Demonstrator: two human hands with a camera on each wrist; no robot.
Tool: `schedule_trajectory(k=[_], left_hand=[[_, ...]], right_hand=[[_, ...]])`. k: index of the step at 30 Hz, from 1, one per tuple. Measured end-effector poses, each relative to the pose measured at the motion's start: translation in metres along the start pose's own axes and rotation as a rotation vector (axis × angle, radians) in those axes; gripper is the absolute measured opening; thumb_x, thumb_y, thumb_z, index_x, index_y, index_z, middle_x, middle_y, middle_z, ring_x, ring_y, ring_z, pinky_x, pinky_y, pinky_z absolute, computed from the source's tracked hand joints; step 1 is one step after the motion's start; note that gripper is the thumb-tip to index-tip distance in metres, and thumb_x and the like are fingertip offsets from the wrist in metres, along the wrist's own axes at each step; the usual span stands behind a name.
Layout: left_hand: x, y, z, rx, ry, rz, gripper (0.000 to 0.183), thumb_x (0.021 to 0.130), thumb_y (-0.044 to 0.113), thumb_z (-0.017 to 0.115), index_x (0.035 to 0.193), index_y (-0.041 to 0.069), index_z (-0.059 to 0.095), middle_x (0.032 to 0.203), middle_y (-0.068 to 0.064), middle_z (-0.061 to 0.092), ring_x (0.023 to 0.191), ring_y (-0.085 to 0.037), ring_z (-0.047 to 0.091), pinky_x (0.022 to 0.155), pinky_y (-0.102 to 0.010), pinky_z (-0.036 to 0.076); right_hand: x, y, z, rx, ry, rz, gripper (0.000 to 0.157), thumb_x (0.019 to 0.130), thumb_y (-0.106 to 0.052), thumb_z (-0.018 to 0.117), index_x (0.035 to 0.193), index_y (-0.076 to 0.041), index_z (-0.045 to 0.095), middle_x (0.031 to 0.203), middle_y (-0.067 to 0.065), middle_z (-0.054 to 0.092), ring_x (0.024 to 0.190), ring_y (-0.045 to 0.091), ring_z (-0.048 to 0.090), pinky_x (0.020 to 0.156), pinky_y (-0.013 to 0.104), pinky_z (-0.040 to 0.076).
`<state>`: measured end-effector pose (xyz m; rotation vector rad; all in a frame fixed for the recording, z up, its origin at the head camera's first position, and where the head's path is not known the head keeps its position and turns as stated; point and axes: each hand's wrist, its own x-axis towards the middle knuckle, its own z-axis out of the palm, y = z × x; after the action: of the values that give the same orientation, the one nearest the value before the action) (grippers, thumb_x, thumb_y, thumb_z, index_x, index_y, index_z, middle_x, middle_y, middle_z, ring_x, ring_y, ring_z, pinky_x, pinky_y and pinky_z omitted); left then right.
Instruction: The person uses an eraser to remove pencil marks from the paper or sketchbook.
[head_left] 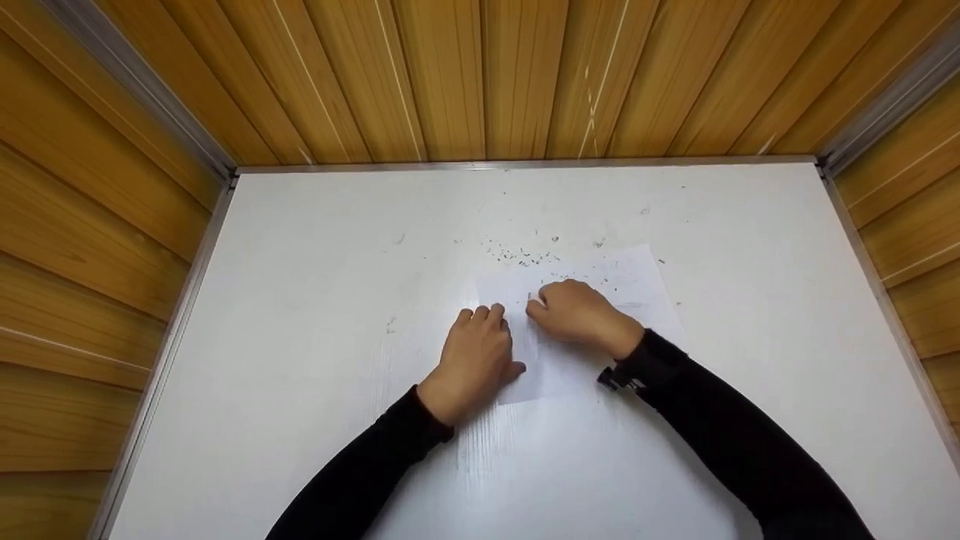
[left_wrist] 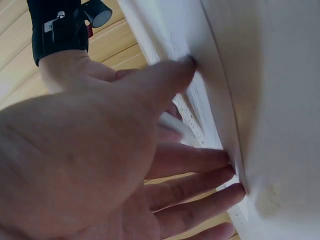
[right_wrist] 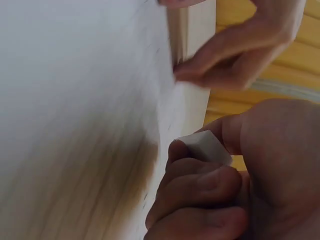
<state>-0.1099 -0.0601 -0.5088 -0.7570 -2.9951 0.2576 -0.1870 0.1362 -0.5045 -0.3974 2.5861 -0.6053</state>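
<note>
A sheet of white paper point(head_left: 585, 367) with faint grey marks lies flat on the white table. My left hand point(head_left: 476, 352) rests on the paper's left edge, its fingertips and thumb pressing down while the fingers stay fairly straight. Over the middle of the sheet, my right hand point(head_left: 581, 311) pinches a white block eraser point(right_wrist: 207, 147) between thumb and curled fingers. Most of the eraser is hidden by the fingers in the head view. Part of it also shows beyond the left thumb in the left wrist view.
Dark eraser crumbs point(head_left: 525, 259) are scattered across the paper's top edge and the table beyond. Grey smudges point(head_left: 391, 324) mark the table point(head_left: 315, 247) to the left. Wood-panelled walls point(head_left: 517, 82) with metal edging enclose the back and both sides.
</note>
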Motion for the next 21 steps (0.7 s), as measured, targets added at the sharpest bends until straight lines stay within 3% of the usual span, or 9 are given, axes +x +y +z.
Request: schedule_trajectory(k=[4,8,12,17,21], left_hand=[[0.006,-0.014,0.003,-0.081,0.047,0.004,0.061,0.091,0.064,0.080,0.108,0.005,0.080,0.105,-0.005,0.067,0.100,-0.026,0.069,0.092,-0.040,0.056],[0.013,-0.029,0.007,-0.158,0.087,0.005,0.054,0.091,0.056,0.085,0.104,0.005,0.077,0.103,-0.005,0.065,0.099,-0.027,0.070,0.093,-0.040,0.057],[0.016,-0.035,0.011,-0.207,0.063,0.009,0.052,0.091,0.053,0.087,0.101,0.003,0.076,0.104,-0.006,0.062,0.101,-0.028,0.069,0.097,-0.042,0.057],[0.014,-0.036,0.011,-0.186,0.049,0.001,0.057,0.094,0.053,0.084,0.110,-0.001,0.078,0.108,-0.007,0.064,0.105,-0.031,0.069,0.099,-0.043,0.056],[0.011,-0.037,0.011,-0.173,0.034,-0.009,0.058,0.095,0.053,0.083,0.111,-0.002,0.078,0.111,-0.008,0.065,0.107,-0.033,0.069,0.102,-0.044,0.054]], right_hand=[[0.011,-0.020,0.004,-0.025,-0.006,-0.035,0.038,0.108,-0.036,0.048,0.074,-0.019,0.049,0.075,0.002,0.052,0.075,0.023,0.055,0.069,0.036,0.044],[0.019,-0.026,0.007,-0.027,0.007,-0.028,0.040,0.108,-0.034,0.050,0.072,-0.019,0.046,0.072,0.001,0.047,0.071,0.022,0.052,0.065,0.035,0.043],[0.022,-0.023,0.011,-0.034,0.024,-0.001,0.039,0.108,-0.036,0.052,0.075,-0.015,0.053,0.080,0.006,0.057,0.079,0.025,0.057,0.072,0.040,0.048],[0.013,0.001,0.002,-0.044,0.071,0.034,0.039,0.107,-0.038,0.053,0.083,-0.008,0.063,0.089,0.015,0.067,0.084,0.031,0.062,0.079,0.047,0.054],[-0.002,0.037,-0.010,-0.031,0.105,0.099,0.038,0.105,-0.035,0.052,0.077,-0.010,0.055,0.081,0.011,0.058,0.078,0.029,0.056,0.072,0.041,0.047]])
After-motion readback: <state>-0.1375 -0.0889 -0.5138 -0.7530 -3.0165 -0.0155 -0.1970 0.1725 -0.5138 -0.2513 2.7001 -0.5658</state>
